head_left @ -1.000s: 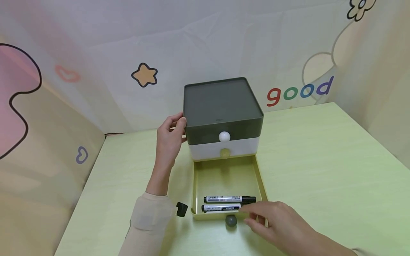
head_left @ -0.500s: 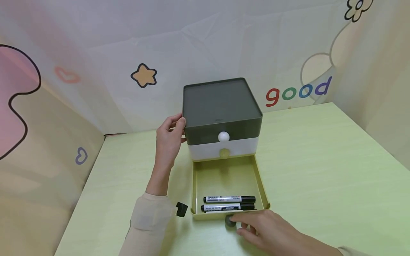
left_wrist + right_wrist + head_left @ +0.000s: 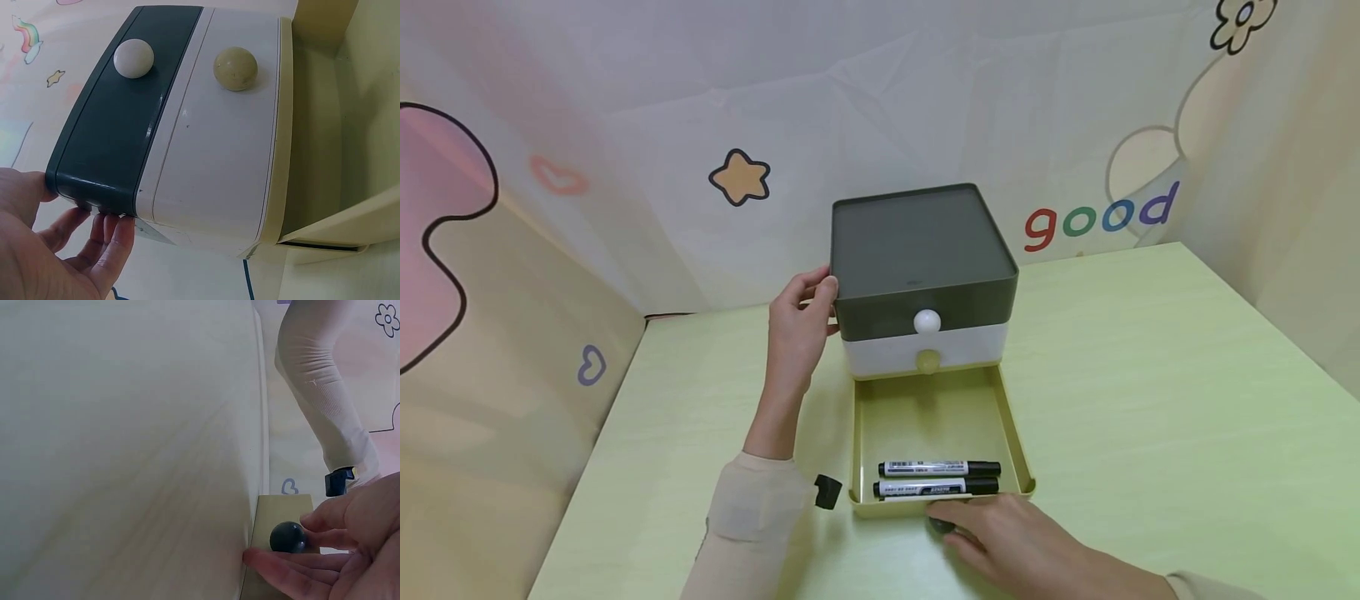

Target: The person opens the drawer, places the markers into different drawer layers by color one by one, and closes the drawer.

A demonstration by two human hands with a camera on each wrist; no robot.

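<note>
A stacked drawer box (image 3: 925, 242) has a dark green top tier, a white tier and a pale yellow bottom drawer (image 3: 928, 417), which is pulled out. My left hand (image 3: 799, 321) grips the box's left side near the top front corner, thumb at the upper edge and fingers against the side wall (image 3: 97, 200). At the drawer's front, my right hand (image 3: 1000, 533) holds the dark round knob (image 3: 288, 538) between thumb and fingers. Two black-and-white markers (image 3: 922, 468) lie crosswise inside the drawer by its front wall; a white strip shows beneath the nearer one.
A white knob (image 3: 927, 322) and a yellow knob (image 3: 928, 361) stick out from the upper tiers. The light green table (image 3: 1150, 400) extends on both sides of the box. Behind it hangs a printed cloth (image 3: 880, 108). A black clip-like piece (image 3: 827, 492) sits by the left sleeve.
My right hand has moved left and slightly down from the markers to the drawer's dark knob, and its fingers now cover most of it. The left hand and the drawer stay where they were.
</note>
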